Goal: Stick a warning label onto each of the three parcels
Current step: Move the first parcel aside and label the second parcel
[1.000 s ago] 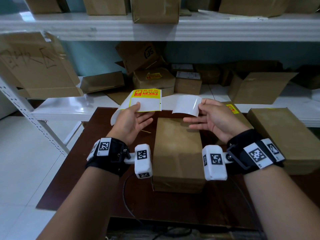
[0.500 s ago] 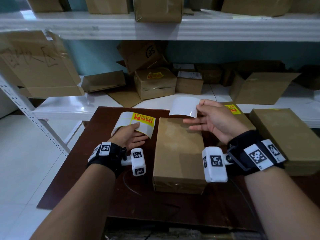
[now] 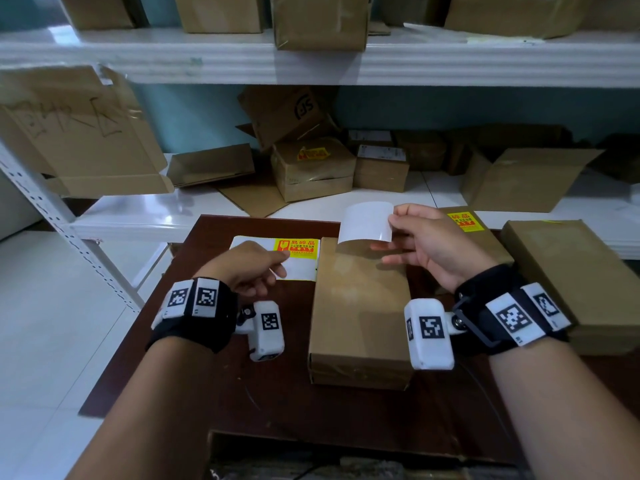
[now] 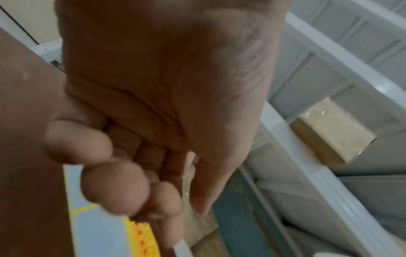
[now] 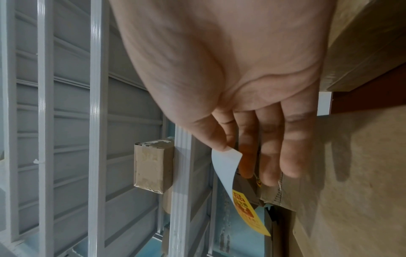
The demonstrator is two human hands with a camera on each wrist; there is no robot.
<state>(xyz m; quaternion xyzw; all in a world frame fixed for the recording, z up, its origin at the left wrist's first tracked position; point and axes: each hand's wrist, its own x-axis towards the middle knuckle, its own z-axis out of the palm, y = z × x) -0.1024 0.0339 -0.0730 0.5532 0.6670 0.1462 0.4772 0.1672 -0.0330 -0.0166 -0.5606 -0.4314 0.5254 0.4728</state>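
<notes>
On the counter [image 3: 214, 393] sit 3 parcels. Right-edge parcel [image 3: 575, 282], the largest, shows no label on the part in view. Middle parcel [image 3: 360, 306], running from near the front edge toward the back, is bare on top. Back-right parcel [image 3: 481, 237] already wears a yellow sticker [image 3: 464, 221], so by my count 1 done, approx 2 to go. Label sheet [image 3: 298, 259] lies flat near the back edge, just left of the middle parcel, w/ 1 yellow label visible on it. Peeled label [image 3: 366, 226] (white back to the head cam) hangs over the middle parcel's far end, pinched by right hand [image 3: 433, 247] thumb and forefinger. Left hand [image 3: 251, 268] rests on the sheet, fingers loosely curled, gripping nothing as far as I can tell.
</notes>
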